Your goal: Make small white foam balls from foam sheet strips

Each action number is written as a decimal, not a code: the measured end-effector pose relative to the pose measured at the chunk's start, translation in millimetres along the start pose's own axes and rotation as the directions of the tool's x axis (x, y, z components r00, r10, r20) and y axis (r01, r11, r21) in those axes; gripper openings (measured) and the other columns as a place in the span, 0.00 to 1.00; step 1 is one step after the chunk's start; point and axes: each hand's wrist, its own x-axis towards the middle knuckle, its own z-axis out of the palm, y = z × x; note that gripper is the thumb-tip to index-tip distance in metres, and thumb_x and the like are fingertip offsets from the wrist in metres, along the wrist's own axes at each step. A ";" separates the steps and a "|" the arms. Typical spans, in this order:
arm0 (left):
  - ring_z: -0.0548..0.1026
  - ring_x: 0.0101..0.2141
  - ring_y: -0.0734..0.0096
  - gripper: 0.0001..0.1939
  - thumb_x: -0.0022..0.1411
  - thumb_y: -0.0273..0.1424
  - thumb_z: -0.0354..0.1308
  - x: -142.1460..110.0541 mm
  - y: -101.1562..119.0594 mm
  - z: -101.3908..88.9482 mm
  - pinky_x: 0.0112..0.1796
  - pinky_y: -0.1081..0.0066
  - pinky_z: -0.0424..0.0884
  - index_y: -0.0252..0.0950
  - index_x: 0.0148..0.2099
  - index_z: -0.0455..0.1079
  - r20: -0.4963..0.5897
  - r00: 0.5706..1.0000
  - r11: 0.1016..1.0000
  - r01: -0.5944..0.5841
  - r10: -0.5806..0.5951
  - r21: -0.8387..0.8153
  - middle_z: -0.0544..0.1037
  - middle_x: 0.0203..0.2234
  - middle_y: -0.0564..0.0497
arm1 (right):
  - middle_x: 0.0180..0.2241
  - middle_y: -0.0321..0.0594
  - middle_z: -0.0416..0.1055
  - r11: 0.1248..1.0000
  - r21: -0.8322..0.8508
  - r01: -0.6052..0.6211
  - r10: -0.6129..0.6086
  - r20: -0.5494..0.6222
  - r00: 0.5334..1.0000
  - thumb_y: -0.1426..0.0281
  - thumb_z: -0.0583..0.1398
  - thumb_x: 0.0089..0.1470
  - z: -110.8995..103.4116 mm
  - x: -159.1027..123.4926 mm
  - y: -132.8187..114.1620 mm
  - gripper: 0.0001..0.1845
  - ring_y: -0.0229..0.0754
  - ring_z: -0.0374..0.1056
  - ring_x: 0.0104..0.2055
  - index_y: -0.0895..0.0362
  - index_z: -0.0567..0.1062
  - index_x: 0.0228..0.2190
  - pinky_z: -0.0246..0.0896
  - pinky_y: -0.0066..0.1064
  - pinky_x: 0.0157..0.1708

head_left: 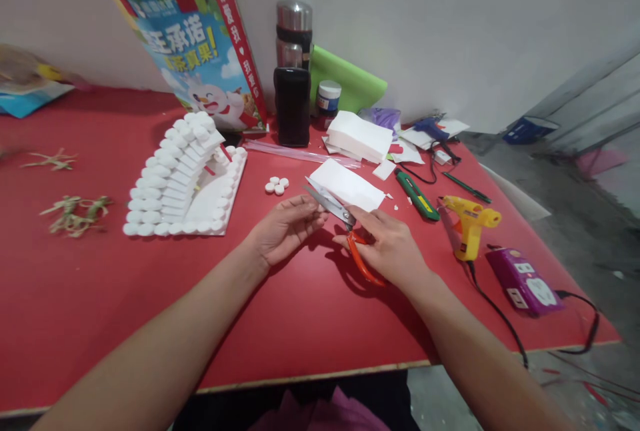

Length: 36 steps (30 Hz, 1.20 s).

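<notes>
My right hand (387, 244) is closed round the orange handles of a pair of scissors (331, 203), whose blades are parted and point up and left. Just below the blades, the fingertips of my left hand (287, 228) are pinched together; what they hold is too small to make out. Behind the blades lies a white sheet (347, 184) of card or foam. To the left, several round white pieces (277, 185) sit in a small cluster. Farther left stands a white model (183, 181) with steps, edged with rows of similar round pieces.
On the right lie a green utility knife (417, 195), a yellow glue gun (470, 221) and a purple power box (523, 281) with cords. A black phone (293, 106) leans upright before a steel flask (294, 18). Twisted straw pieces (77, 214) lie at left.
</notes>
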 end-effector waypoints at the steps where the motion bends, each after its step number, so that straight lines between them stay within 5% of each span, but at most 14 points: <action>1: 0.82 0.30 0.73 0.07 0.61 0.14 0.62 -0.3 0.3 -0.1 0.37 0.78 0.81 0.27 0.34 0.78 0.004 1.000 1.000 0.000 0.000 0.000 0.81 0.29 0.46 | 0.30 0.43 0.73 1.000 0.014 -0.011 0.011 0.009 1.000 0.50 0.59 0.67 -0.5 0.3 0.1 0.28 0.43 0.68 0.28 0.58 0.78 0.55 0.67 0.34 0.32; 10: 0.83 0.31 0.72 0.07 0.61 0.15 0.64 -0.3 2.7 -2.0 0.35 0.79 0.80 0.29 0.38 0.79 0.024 0.999 0.999 0.038 -0.038 -0.006 0.82 0.30 0.45 | 0.38 0.45 0.77 0.981 0.101 -0.166 0.163 0.033 0.986 0.48 0.62 0.64 -9.2 6.7 11.3 0.29 0.47 0.72 0.36 0.56 0.76 0.55 0.68 0.39 0.39; 15: 0.82 0.29 0.75 0.13 0.59 0.11 0.62 -0.8 2.3 -1.1 0.36 0.79 0.80 0.27 0.42 0.81 0.010 0.999 0.998 0.054 -0.054 -0.013 0.83 0.33 0.44 | 0.39 0.45 0.73 0.986 0.120 -0.118 0.108 0.084 0.991 0.50 0.63 0.64 -14.0 7.5 11.8 0.30 0.49 0.71 0.40 0.56 0.72 0.59 0.69 0.41 0.42; 21: 0.80 0.28 0.74 0.08 0.60 0.13 0.63 -0.3 2.1 -1.2 0.35 0.79 0.79 0.27 0.33 0.80 0.079 0.997 1.000 -0.002 0.003 -0.007 0.79 0.26 0.46 | 0.42 0.47 0.69 0.997 0.051 -0.063 0.055 0.135 0.989 0.49 0.65 0.61 -12.2 5.3 8.5 0.33 0.51 0.70 0.42 0.54 0.71 0.60 0.71 0.44 0.43; 36: 0.80 0.29 0.71 0.08 0.56 0.13 0.63 0.4 0.7 -1.3 0.36 0.77 0.80 0.25 0.34 0.83 0.087 0.996 0.998 -0.015 0.010 0.059 0.81 0.26 0.43 | 0.42 0.50 0.71 1.000 0.012 -0.016 0.015 0.112 0.994 0.45 0.62 0.62 -9.9 5.6 10.0 0.35 0.52 0.71 0.41 0.57 0.73 0.60 0.70 0.44 0.41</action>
